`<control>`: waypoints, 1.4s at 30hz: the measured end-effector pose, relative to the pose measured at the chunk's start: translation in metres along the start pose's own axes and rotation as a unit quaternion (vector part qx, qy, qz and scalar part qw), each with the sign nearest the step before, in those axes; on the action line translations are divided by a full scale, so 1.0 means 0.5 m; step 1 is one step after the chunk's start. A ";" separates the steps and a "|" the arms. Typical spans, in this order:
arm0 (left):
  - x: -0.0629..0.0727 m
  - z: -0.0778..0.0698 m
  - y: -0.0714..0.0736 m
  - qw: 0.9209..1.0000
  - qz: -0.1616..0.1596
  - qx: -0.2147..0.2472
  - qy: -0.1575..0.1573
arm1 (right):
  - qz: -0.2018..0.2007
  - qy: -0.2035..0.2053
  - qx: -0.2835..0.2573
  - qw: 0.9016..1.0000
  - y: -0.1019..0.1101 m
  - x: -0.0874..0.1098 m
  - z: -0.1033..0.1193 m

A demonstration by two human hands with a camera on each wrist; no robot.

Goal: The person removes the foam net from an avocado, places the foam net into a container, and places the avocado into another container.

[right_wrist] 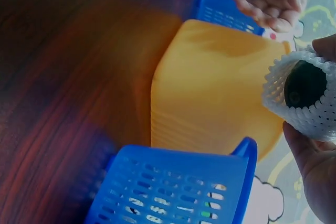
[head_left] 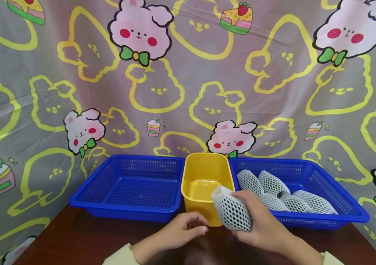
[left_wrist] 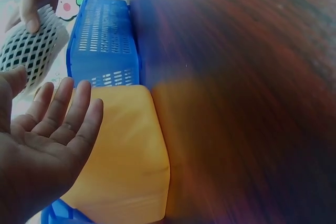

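A dark green fruit (right_wrist: 305,83) in a white foam net sleeve (head_left: 231,210) is in my right hand (head_left: 263,224), gripped between thumb and fingers. It is held up in front of the yellow bin (head_left: 191,206), its netted top tilted toward the bin's rim. In the right wrist view the fruit's rounded end shows through the sleeve's opening. My left hand (head_left: 185,231) is bare of any object, palm turned inward and fingers loosely bent, just left of the sleeved fruit. The left wrist view shows its fingers (left_wrist: 79,111) spread in front of the bin's side.
Right of the bin, a blue basket (head_left: 350,209) holds several more net-sleeved fruits (head_left: 272,184). Another blue basket (head_left: 125,187), with nothing in it, sits to the left. All stand on a dark brown wooden table (head_left: 75,235), backed by a patterned curtain (head_left: 181,121).
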State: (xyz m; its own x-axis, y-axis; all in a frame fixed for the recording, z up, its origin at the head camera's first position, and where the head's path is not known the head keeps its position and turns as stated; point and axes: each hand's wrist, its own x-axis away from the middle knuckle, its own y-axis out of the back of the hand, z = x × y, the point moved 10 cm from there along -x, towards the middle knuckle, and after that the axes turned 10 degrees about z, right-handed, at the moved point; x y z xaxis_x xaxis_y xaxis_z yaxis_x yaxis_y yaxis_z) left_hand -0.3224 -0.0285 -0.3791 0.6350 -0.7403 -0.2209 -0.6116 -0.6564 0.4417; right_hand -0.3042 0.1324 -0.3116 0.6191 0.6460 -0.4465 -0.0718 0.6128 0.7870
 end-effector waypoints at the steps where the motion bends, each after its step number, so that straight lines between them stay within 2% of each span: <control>1: 0.003 -0.002 0.002 1.000 -0.001 -0.006 -0.001 | 0.007 0.006 0.000 1.000 -0.005 0.000 0.004; 9: 0.030 0.003 0.019 0.999 -0.006 -0.036 0.015 | 0.037 0.033 0.007 0.999 -0.035 0.002 0.020; 15: 0.044 0.003 0.030 0.999 -0.006 -0.035 0.006 | 0.081 0.016 0.010 0.997 -0.064 -0.001 0.014; 19: 0.051 0.009 0.035 1.000 -0.007 -0.029 0.009 | 0.130 -0.005 -0.001 0.991 -0.095 0.000 0.005; 22: 0.055 0.012 0.038 1.000 -0.008 -0.026 0.008 | 0.162 -0.006 -0.012 0.987 -0.118 0.000 0.002; 28: 0.063 0.023 0.042 0.999 -0.007 -0.030 0.013 | 0.198 0.024 -0.009 0.980 -0.154 0.000 0.001; 33: 0.070 0.034 0.042 0.999 -0.002 -0.036 0.022 | 0.234 0.009 -0.023 0.972 -0.182 -0.003 -0.009; 35: 0.072 0.038 0.042 0.999 -0.003 -0.039 0.024 | 0.245 0.007 -0.030 0.969 -0.192 -0.004 -0.011; 42: 0.079 0.054 0.034 0.998 0.005 -0.051 0.037 | 0.251 0.044 -0.033 0.967 -0.217 -0.005 -0.010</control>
State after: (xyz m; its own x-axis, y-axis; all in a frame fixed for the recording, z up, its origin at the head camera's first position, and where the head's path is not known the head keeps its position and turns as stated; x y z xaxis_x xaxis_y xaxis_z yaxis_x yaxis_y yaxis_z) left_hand -0.3205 -0.0729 -0.4039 0.6655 -0.7306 -0.1526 -0.5682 -0.6286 0.5310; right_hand -0.3020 0.0664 -0.3979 0.4256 0.9034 -0.0523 -0.3971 0.2384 0.8863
